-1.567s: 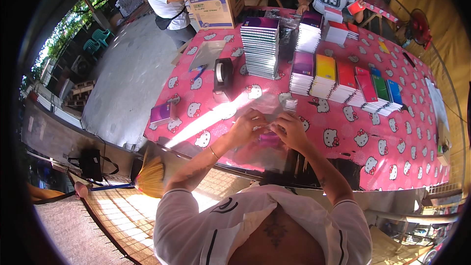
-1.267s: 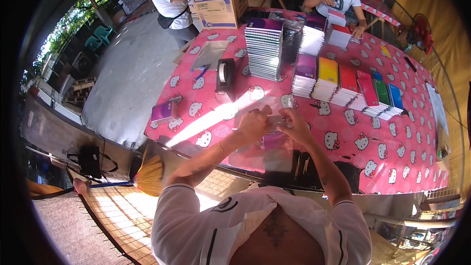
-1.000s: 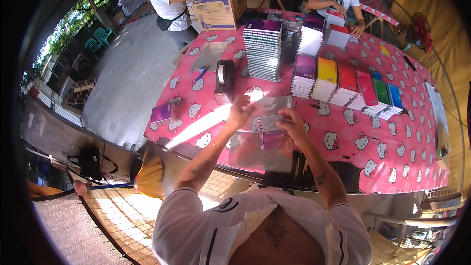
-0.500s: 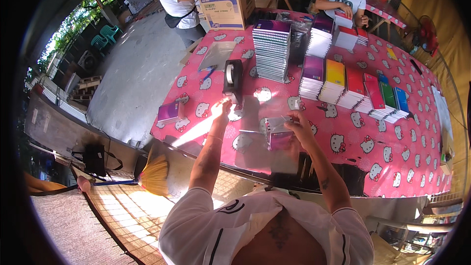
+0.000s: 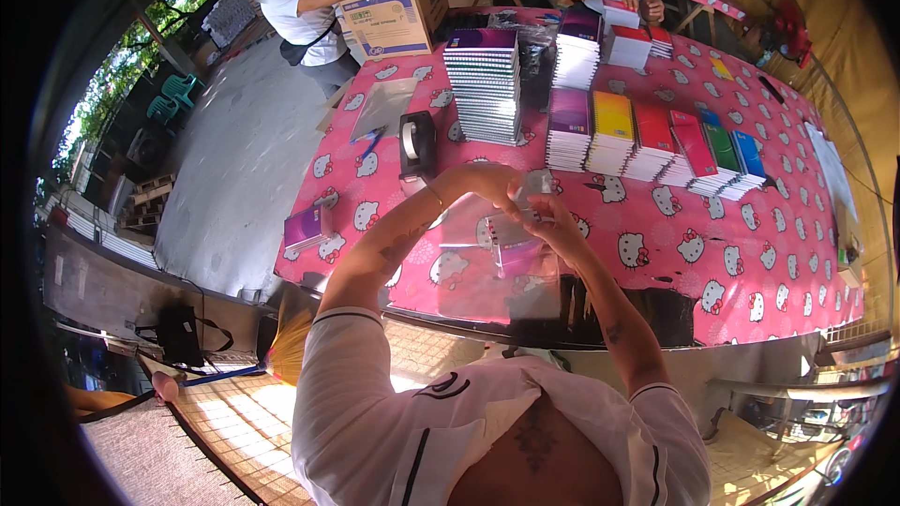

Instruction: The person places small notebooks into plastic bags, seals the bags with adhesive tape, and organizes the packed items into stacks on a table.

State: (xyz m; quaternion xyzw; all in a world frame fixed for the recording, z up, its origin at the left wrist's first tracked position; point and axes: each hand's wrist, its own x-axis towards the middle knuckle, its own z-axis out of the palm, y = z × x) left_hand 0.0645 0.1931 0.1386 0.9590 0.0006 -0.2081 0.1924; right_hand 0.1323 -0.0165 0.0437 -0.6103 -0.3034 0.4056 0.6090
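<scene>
In front of me a purple notebook (image 5: pixel 517 258) lies on the table under clear plastic (image 5: pixel 469 289). My right hand (image 5: pixel 553 222) pinches the plastic's upper edge beside the notebook. Close to it, my left hand (image 5: pixel 494 186) is bent inward with fingers closed. A small piece of tape may be between its fingertips, but I cannot make it out. A black tape dispenser (image 5: pixel 417 148) stands left of my hands, just beyond my left forearm. A small pile of purple notebooks (image 5: pixel 307 227) sits at the table's left edge.
Tall notebook stacks (image 5: pixel 483 84) stand beyond my hands, with shorter coloured stacks (image 5: pixel 611 131) to the right. A cardboard box (image 5: pixel 389 21) is at the far left, a person's hand on it. Another person handles notebooks at the far side. A blue pen (image 5: pixel 372 142) lies near the dispenser.
My left hand has left the tape dispenser and moved right, to beside my right hand over the plastic. The view has shifted slightly.
</scene>
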